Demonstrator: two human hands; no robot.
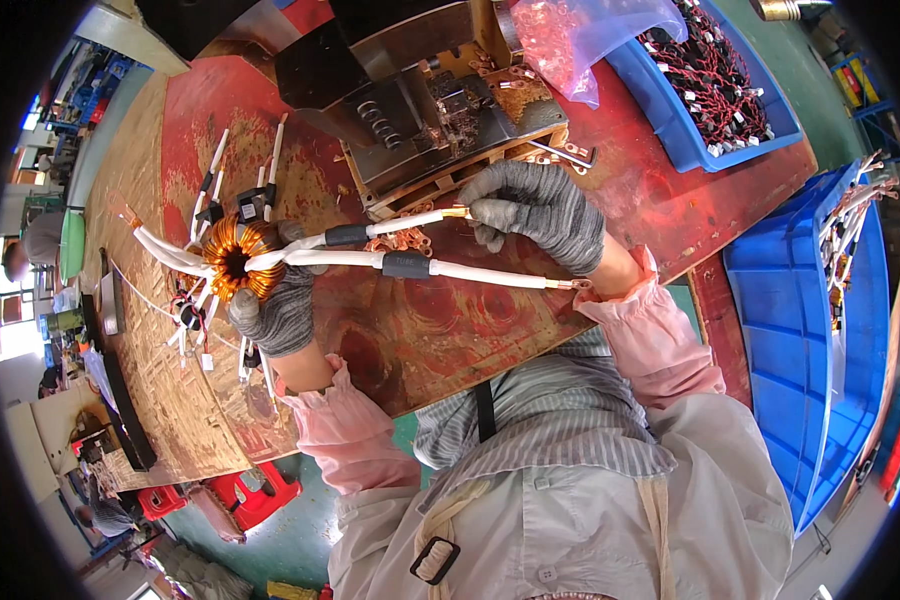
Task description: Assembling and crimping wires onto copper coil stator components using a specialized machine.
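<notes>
My left hand (282,312), in a grey knit glove, is closed around a ring-shaped coil (257,238) of copper wire. Two white-sleeved leads run rightward from the coil, each with a black sleeve partway along. The upper lead (420,221) ends in bare copper between the fingertips of my right hand (542,215), gloved alike. Whether a terminal is also pinched there is hidden by the fingers. The lower lead (485,275) carries a copper ring terminal (568,284) at its tip, just below my right hand. More white leads with bare copper ends (130,215) stick out left of the coil.
A dark metal press (400,115) stands ahead, with loose copper terminals (402,241) before it and a hex key (580,155) beside it. A plastic bag of copper terminals (550,45) and a blue crate of wired parts (672,135) lie back right. A blue bin (785,330) stands right.
</notes>
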